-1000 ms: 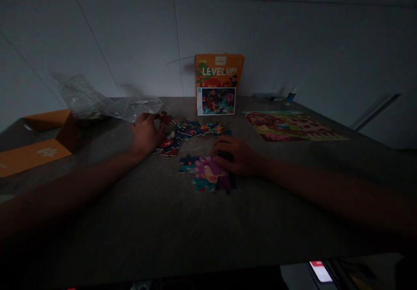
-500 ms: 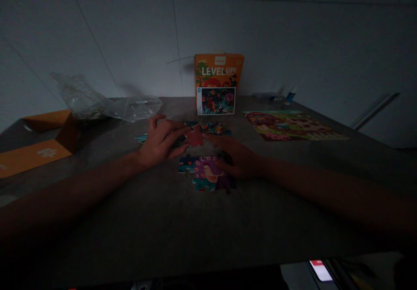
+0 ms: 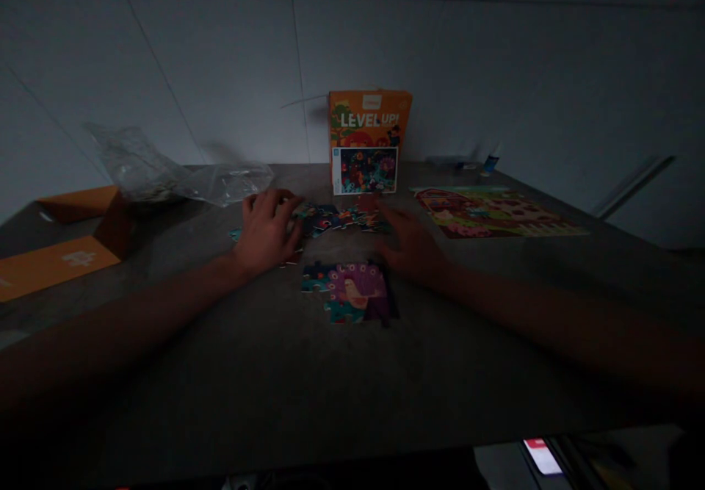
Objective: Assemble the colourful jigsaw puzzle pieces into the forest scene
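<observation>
Jigsaw puzzle [image 3: 355, 288], part loose, part joined, on a dark grey table [image 3: 352, 394] in dim light. Widest, near the foot of the upright orange box [image 3: 366, 136]: a loose heap [image 3: 324, 221] of navy, teal, orange and red, overlapping untidily, with pale edges showing. Over its left end, the left hand [image 3: 267, 233] with bent fingers; cannot tell whether gripping anything. Smaller and nearer: a joined patch [image 3: 355, 295], flat and ragged-edged, with a pale birdlike figure on purple, dark blue at upper left, teal below. Smallest: a reddish piece [image 3: 366, 202], blurred, by the fingertips of the right hand [image 3: 410, 244]; cannot tell whether pinched or merely touched.
</observation>
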Action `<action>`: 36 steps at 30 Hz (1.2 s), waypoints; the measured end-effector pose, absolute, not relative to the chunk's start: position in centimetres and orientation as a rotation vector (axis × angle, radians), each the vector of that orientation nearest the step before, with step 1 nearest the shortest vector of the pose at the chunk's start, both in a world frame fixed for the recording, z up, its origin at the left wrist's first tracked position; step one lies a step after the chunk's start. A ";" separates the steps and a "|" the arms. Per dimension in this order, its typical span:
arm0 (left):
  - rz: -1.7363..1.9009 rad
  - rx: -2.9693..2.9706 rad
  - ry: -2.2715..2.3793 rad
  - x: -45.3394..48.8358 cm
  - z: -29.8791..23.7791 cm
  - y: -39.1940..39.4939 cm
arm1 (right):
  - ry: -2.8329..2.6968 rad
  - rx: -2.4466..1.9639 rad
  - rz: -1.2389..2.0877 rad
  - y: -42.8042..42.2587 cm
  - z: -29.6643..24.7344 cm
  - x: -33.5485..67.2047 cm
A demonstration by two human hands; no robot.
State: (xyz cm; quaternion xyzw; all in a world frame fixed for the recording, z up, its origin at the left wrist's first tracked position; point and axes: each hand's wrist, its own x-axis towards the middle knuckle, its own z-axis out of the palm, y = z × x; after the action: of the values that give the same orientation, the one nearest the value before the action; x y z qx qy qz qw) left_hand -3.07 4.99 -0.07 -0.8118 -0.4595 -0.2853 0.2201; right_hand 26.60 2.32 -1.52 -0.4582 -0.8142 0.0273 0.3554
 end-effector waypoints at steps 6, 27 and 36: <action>-0.520 -2.329 -1.583 -3.5 -0.6 6.3 | -2.153 -1.464 0.089 3.5 -2.4 26.9; -0.056 -2.739 -1.528 -5.3 7.3 6.3 | -2.078 -1.391 -0.042 3.5 -3.3 27.1; 0.196 -2.928 -1.440 -5.6 5.6 6.2 | -2.079 -1.251 -0.006 3.2 -2.7 27.2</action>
State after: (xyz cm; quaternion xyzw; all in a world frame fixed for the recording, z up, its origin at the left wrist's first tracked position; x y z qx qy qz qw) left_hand -5.55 6.16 5.65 -0.8939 -0.4397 0.0598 -0.0637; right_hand 27.18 3.15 -2.72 -0.4830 -0.8025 -0.0024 0.3502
